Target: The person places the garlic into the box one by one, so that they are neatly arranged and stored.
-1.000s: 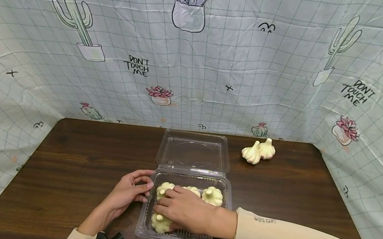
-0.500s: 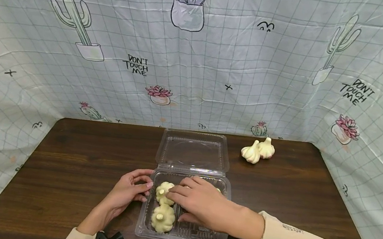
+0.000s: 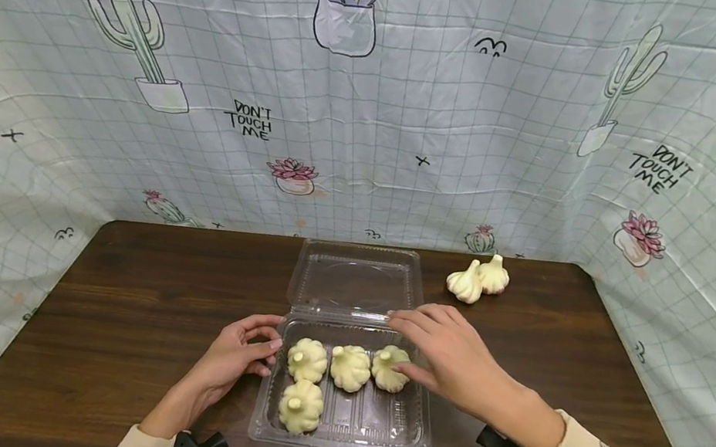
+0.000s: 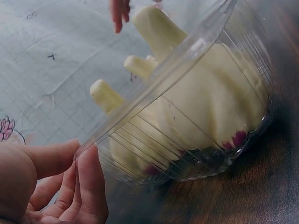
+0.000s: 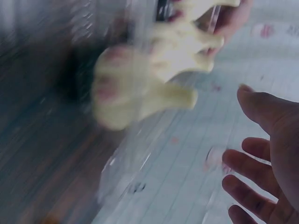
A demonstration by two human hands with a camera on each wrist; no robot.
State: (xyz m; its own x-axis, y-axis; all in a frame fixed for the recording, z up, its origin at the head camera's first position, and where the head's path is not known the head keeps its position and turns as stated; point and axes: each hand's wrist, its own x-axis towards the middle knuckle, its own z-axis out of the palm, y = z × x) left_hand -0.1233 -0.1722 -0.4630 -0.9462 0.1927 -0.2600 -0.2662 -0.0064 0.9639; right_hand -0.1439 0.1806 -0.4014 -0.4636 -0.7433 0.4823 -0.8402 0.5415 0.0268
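A clear plastic clamshell container (image 3: 340, 444) stands on the table with its lid (image 3: 359, 282) folded back. Several garlic bulbs sit inside, stems up: a row along the back with a left bulb (image 3: 306, 361), a middle bulb (image 3: 350, 369) and a right bulb (image 3: 387, 373), plus a front-left bulb (image 3: 301, 407). My left hand (image 3: 233, 355) pinches the container's left rim between thumb and finger, clearly so in the left wrist view. Spread and holding nothing, my right hand (image 5: 275, 163) hovers over the container's back right corner; its thumb overlaps the right bulb in the head view.
Beyond the container, at the back right of the table (image 3: 180, 281), lie two more garlic bulbs, a nearer one (image 3: 464, 284) and a farther one (image 3: 495, 276), side by side. A printed cloth (image 3: 391, 104) hangs behind the table and along both sides.
My right hand has left the front-left bulb, rising back and to the right across the container and uncovering the bulbs inside. My left hand stays on the rim.
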